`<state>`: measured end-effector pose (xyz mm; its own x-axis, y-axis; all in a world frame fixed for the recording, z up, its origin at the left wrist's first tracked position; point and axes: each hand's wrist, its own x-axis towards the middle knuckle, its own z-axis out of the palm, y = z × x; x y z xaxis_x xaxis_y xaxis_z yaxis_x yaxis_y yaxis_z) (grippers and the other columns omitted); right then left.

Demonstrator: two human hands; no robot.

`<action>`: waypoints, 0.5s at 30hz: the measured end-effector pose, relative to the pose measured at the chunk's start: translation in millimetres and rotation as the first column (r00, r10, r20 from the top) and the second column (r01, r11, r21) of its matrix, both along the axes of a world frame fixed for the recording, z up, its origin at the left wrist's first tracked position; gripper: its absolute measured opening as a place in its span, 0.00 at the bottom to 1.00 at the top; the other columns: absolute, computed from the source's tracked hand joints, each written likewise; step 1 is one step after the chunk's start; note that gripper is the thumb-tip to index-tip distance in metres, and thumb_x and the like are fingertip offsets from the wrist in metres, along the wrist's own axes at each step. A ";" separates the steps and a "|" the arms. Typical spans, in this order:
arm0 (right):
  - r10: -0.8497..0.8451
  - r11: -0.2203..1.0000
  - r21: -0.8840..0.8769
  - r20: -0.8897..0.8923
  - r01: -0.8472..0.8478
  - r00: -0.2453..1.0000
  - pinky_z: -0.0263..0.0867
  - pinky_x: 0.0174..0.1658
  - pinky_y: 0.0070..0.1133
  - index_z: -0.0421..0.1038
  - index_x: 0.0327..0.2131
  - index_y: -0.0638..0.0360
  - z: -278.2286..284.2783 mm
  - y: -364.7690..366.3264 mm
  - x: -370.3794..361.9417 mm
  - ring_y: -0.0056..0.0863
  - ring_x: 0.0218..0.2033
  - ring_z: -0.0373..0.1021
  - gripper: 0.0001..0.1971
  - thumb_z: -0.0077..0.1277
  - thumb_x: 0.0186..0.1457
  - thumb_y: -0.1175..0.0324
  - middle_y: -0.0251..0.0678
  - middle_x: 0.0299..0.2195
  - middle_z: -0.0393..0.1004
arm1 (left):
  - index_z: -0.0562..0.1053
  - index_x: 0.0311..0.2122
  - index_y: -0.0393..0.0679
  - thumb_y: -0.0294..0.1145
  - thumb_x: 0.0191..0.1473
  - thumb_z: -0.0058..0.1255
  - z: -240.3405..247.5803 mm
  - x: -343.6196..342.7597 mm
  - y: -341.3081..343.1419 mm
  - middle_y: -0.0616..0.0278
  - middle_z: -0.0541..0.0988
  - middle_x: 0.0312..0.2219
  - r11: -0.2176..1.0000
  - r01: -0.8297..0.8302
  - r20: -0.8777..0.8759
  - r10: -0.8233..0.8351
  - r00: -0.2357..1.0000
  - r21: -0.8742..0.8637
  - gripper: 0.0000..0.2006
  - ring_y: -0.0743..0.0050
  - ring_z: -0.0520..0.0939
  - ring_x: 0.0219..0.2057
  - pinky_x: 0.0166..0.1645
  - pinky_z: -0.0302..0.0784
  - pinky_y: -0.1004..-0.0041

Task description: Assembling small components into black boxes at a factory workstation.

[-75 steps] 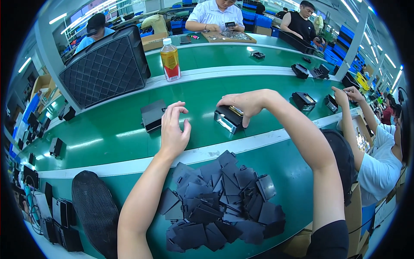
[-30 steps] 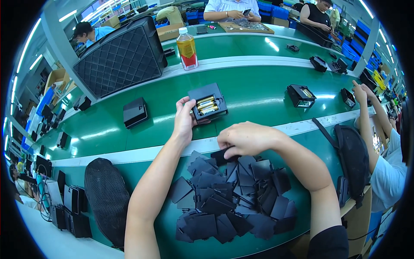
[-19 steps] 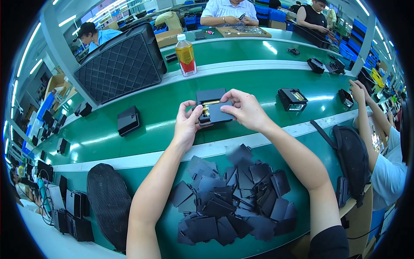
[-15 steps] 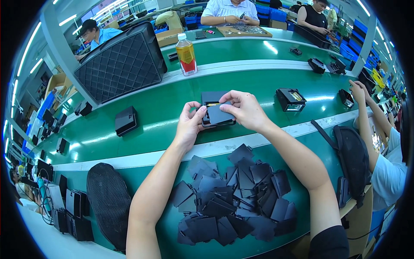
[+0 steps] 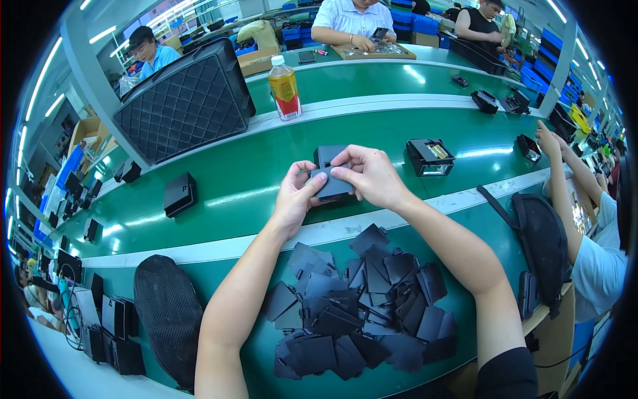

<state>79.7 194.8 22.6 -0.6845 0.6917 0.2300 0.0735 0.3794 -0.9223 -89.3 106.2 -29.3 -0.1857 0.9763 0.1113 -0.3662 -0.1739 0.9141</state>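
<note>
Just above the near edge of the green belt, both my hands are closed around a small black box (image 5: 328,153). A thin flat black cover (image 5: 334,189) lies over its near part. My left hand (image 5: 297,194) grips the left side, thumb pressed on the cover's left edge. My right hand (image 5: 377,178) pinches the cover's right side between thumb and fingers. The joint between cover and box is mostly hidden by my fingers. Below my wrists, a heap of similar black covers (image 5: 362,302) is spread on the green table.
On the belt (image 5: 246,209) stand a closed black box (image 5: 180,195) at left and an open one (image 5: 430,157) at right. A drink bottle (image 5: 285,90) and black crate (image 5: 186,100) stand beyond. Black mesh item (image 5: 167,319) lies left, black bag (image 5: 541,246) right; co-workers sit around.
The cover has come down over the box, and the yellowish inside is no longer visible. Boxes on the belt have shifted left. Across the table, a co-worker now holds up a dark part.
</note>
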 end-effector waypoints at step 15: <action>-0.100 0.994 -0.055 -0.071 0.096 0.992 0.58 0.13 0.12 0.71 0.35 0.70 -1.3 4.7 -1.5 0.15 0.11 0.61 0.06 0.52 0.55 0.77 0.35 0.23 0.73 | 0.58 0.45 0.47 0.24 0.52 0.58 9.1 2.4 -3.4 0.55 0.73 0.42 0.999 -0.043 -0.061 0.042 0.997 -0.024 0.21 0.64 0.82 0.36 0.39 0.80 0.76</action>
<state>78.2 199.5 21.3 -0.5956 0.7666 0.2399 0.0387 0.3256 -0.9447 -87.0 102.9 -20.2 -0.2207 0.9703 0.0988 -0.3031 -0.1645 0.9387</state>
